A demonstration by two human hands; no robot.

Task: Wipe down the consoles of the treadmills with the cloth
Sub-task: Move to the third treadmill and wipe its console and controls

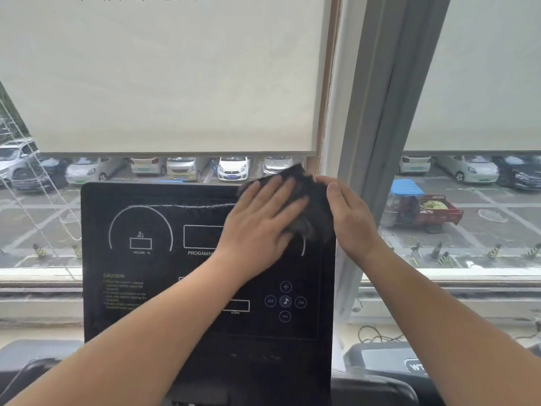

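A black treadmill console (140, 291) stands upright in front of me, with white dial outlines, display boxes and round media buttons. A dark cloth (314, 206) lies over its upper right corner. My left hand (263, 218) presses flat on the cloth, fingers spread and pointing up to the right. My right hand (348, 212) rests edge-on against the console's right side, touching the cloth's edge, fingers together. A thin pale streak runs across the panel's top, left of the cloth.
Behind the console is a window with cream roller blinds (164, 83) half lowered and a grey frame post (377, 136) right of it. Blind cords (38, 183) hang at the left. A sill runs below the glass. Another machine's dark housing (389, 361) sits at lower right.
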